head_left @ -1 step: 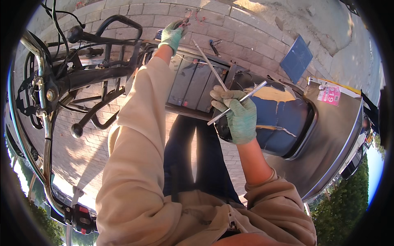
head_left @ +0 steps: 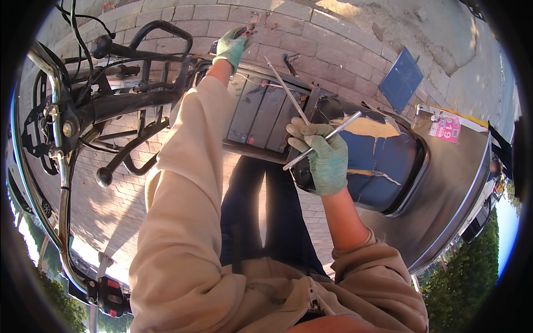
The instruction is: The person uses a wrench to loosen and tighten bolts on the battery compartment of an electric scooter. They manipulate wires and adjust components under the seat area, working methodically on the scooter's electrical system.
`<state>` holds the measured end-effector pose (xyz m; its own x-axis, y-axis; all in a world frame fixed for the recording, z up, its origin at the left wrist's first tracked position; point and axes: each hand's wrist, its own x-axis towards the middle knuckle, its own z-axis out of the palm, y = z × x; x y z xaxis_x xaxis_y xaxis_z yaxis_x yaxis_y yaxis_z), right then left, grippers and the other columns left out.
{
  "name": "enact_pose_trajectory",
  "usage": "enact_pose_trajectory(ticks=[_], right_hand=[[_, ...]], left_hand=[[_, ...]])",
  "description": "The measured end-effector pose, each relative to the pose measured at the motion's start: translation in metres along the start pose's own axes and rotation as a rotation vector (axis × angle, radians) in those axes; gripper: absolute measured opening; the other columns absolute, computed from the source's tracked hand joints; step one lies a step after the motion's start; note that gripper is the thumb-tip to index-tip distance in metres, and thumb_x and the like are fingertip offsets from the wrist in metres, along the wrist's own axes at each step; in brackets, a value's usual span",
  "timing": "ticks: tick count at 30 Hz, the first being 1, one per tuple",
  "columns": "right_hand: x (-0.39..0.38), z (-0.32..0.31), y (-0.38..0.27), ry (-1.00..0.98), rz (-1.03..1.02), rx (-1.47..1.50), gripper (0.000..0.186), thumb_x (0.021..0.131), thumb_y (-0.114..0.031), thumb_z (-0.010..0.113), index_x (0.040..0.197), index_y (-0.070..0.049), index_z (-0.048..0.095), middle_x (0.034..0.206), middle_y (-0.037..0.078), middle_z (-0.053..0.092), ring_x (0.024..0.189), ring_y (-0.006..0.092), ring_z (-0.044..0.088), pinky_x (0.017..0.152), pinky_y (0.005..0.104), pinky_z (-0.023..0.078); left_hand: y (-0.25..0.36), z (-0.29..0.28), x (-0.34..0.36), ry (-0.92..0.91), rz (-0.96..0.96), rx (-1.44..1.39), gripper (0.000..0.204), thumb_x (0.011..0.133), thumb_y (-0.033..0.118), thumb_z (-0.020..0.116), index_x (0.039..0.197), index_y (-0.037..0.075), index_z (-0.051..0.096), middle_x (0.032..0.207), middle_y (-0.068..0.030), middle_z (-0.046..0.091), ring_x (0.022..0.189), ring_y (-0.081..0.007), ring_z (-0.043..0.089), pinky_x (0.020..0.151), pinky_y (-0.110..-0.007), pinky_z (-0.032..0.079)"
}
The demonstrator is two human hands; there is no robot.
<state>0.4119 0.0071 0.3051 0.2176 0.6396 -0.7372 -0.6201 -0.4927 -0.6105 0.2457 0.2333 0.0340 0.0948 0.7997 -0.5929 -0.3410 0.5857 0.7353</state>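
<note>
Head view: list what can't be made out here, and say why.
In the head view:
What the left hand holds, if anything: too small to tell.
Whether the two metal rods join: the right hand hides that part.
The wearer's feet: hidden by the vehicle's frame.
Upper end of the chrome handlebar: cut off by the picture's dark rim.

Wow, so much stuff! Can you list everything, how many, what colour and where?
Metal rods: two lengths, silver, centre; any join hidden
Seat: one, torn, dark blue, right
Compartment: one, open, dark-rimmed, centre
Blocks: about three, grey, inside it
Panel: one, blue, upper right
Paving: many bricks, pinkish, underneath
Label: one, pink, right
Handlebar: one, chrome, left
Frame bars: several, black, left
Trees: uncountable, green, lower corners
Trousers: one pair, dark, lower centre
Sleeves: two, beige, bottom
Left hand: one, green-gloved, top
Right hand: one, green-gloved, holding the rods
</note>
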Motion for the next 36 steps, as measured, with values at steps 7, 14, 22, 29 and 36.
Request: enact_pose_trajectory(ticks=[7, 14, 22, 29, 36], right_hand=[[-0.003, -0.029, -0.002, 0.04, -0.051, -0.123, 0.015, 0.094, 0.004, 0.052, 0.103, 0.006, 0.063, 0.121, 0.025, 0.064, 0.106, 0.0318, 0.069, 0.086, 0.0373, 0.062], [0.009, -0.057, -0.008, -0.074, -0.125, 0.007, 0.013, 0.095, 0.002, 0.053, 0.101, 0.005, 0.064, 0.121, 0.027, 0.064, 0.101, 0.0325, 0.071, 0.079, 0.0343, 0.064], [0.015, -0.068, -0.002, -0.148, -0.148, 0.034, 0.011, 0.094, -0.005, 0.057, 0.101, 0.003, 0.063, 0.123, 0.031, 0.062, 0.095, 0.0301, 0.073, 0.072, 0.0321, 0.064], [0.017, -0.069, 0.001, -0.164, -0.173, 0.009, 0.013, 0.095, -0.008, 0.059, 0.102, 0.002, 0.062, 0.123, 0.032, 0.062, 0.09, 0.0271, 0.073, 0.069, 0.0296, 0.064], [0.017, -0.067, 0.001, -0.134, -0.175, 0.001, 0.017, 0.096, -0.007, 0.056, 0.108, 0.004, 0.061, 0.122, 0.032, 0.062, 0.086, 0.0252, 0.074, 0.065, 0.0275, 0.063]], left_hand=[[0.02, -0.01, 0.004, -0.08, -0.094, -0.088, 0.029, 0.092, -0.006, 0.052, 0.12, -0.005, 0.06, 0.113, -0.0162, 0.066, 0.101, -0.0263, 0.068, 0.084, -0.034, 0.061], [0.031, -0.003, 0.003, -0.102, -0.17, -0.256, 0.026, 0.093, -0.007, 0.046, 0.115, -0.009, 0.059, 0.111, -0.0203, 0.066, 0.103, -0.0337, 0.068, 0.095, -0.045, 0.058], [0.038, 0.012, 0.018, -0.012, -0.091, -0.039, 0.019, 0.096, -0.001, 0.058, 0.115, -0.001, 0.059, 0.108, -0.0158, 0.068, 0.091, -0.0271, 0.072, 0.081, -0.034, 0.063], [0.057, 0.015, 0.03, -0.099, -0.027, 0.103, 0.035, 0.099, 0.012, 0.061, 0.131, 0.001, 0.054, 0.117, -0.0112, 0.066, 0.106, -0.0212, 0.067, 0.093, -0.028, 0.056], [0.051, -0.045, 0.023, 0.117, -0.077, 0.48, 0.041, 0.097, 0.019, 0.063, 0.131, -0.001, 0.055, 0.118, -0.0141, 0.066, 0.105, -0.0217, 0.066, 0.093, -0.03, 0.055]])
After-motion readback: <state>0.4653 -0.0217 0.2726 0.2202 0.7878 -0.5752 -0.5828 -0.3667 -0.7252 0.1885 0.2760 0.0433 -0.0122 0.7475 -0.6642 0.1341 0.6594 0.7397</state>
